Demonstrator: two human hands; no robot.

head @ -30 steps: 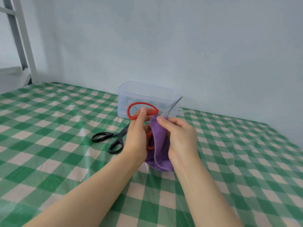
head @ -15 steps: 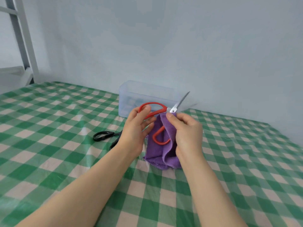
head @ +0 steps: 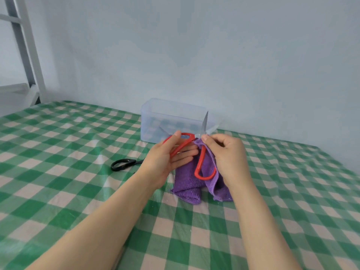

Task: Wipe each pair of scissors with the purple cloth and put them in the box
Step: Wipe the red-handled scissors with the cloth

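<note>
Nearest, two bare forearms reach in from six o'clock over the counter (head: pixel 58 172), which wears a green and pale checked cover. Just beyond them the purple cloth (head: pixel 187 184) hangs down folded, and its lower edges touch the counter. The right hand (head: pixel 228 156) pinches the top of this cloth between thumb and forefinger, right at the joint of the red scissors (head: pixel 198 163), with the other fingers curled. The left hand (head: pixel 165 158) holds the upper red handle, thumb on the loop and fingers stretched under it. The second red loop lies against the cloth, at six o'clock from the joint. The blades stand apart: one points to twelve o'clock, the other, blurred, to about two o'clock.

At nine o'clock from the left hand, the black scissors (head: pixel 122 164) lie flat on the counter, partly hidden by that hand.

Farther, at twelve o'clock from the hands, stands the box (head: pixel 171 121), of cloudy plastic. Through its wall only faint checks show; what is inside I cannot tell.

Behind everything is a pale blue-grey wall (head: pixel 214 55), and at ten o'clock a grey metal frame (head: pixel 29 55).
</note>
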